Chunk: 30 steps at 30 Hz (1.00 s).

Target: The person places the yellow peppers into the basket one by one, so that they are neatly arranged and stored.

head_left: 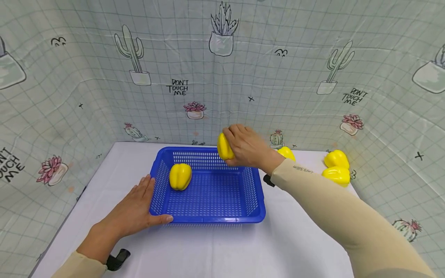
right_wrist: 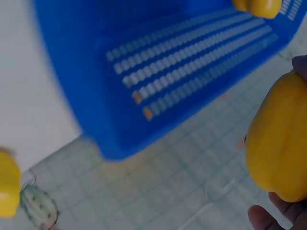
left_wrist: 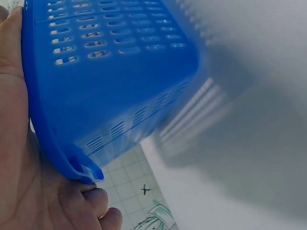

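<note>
Left hand (head_left: 133,210) sat nearest on my feed: not gripping, fingers laid along the side rim of the blue basket (head_left: 208,219), thumb on its near rim. First pepper (head_left: 180,177) lay inside, just right of those fingers. Right hand (head_left: 248,148) was farther out, fingers wrapped round a second pepper (head_left: 224,147), up by the far rim. Step in hand, my read: bringing that pepper to the basket, left hand steadying. Next move called for lowering it onto the bare floor right of the first, then letting go. Out to the right hand's right, on the white table (head_left: 194,251): third pepper (head_left: 286,153) part-hidden behind the forearm, then fourth pepper (head_left: 336,176) and fifth pepper (head_left: 336,159) well apart from it.

Writing, near to far: I saw no brand; right sleeve (head_left: 323,200) carried a small line, turned and too tiny for me to read. Curtain (head_left: 243,77) beyond both hands said "DON'T TOUCH ME", repeated.
</note>
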Available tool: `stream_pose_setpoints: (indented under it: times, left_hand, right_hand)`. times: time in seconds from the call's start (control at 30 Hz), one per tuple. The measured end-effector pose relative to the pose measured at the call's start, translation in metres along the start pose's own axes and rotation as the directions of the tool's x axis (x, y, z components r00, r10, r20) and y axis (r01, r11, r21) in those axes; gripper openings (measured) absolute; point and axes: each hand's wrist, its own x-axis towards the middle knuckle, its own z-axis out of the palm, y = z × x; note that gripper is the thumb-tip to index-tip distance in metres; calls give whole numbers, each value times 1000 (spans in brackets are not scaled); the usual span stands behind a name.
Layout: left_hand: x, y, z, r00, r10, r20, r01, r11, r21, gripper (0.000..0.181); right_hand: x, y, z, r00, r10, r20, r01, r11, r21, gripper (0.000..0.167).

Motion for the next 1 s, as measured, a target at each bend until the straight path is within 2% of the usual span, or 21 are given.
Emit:
stream_pose_setpoints:
  times: [0.17, 0.43, 0.57, 0.7, 0.87, 1.0]
  left_hand:
    - [1, -1, 0, 1000, -2, 3, 2, 1000, -10, 137]
    - [0, -2, 1, 1000, -1, 3, 1, 1000, -6, 138]
    - [0, -2, 0, 1000, -4, 3, 4, 1000, 0, 140]
    - [0, -2, 0, 1000, -9, 7, 9, 1000, -5, 140]
    - [0, -2, 0, 1000, -7, 5, 7, 1000, -6, 139]
    - [0, -2, 0, 1000, -4, 4, 4, 1000, -10, 138]
  right_hand:
    - [20, -29, 15, 999, -12, 45, 11, 1000, 10, 83]
    - [25, -61, 45, 980, -6, 200, -11, 996, 84, 88]
    - [26, -69, 57, 968, 3, 252, -33, 993, 113, 86]
    - [26, -75, 67, 956, 3, 292, -32, 995, 94, 86]
    - [25, -80, 74, 950, 0, 313, -26, 997, 78, 89]
    - [24, -83, 80, 953, 1, 304, -25, 997, 75, 86]
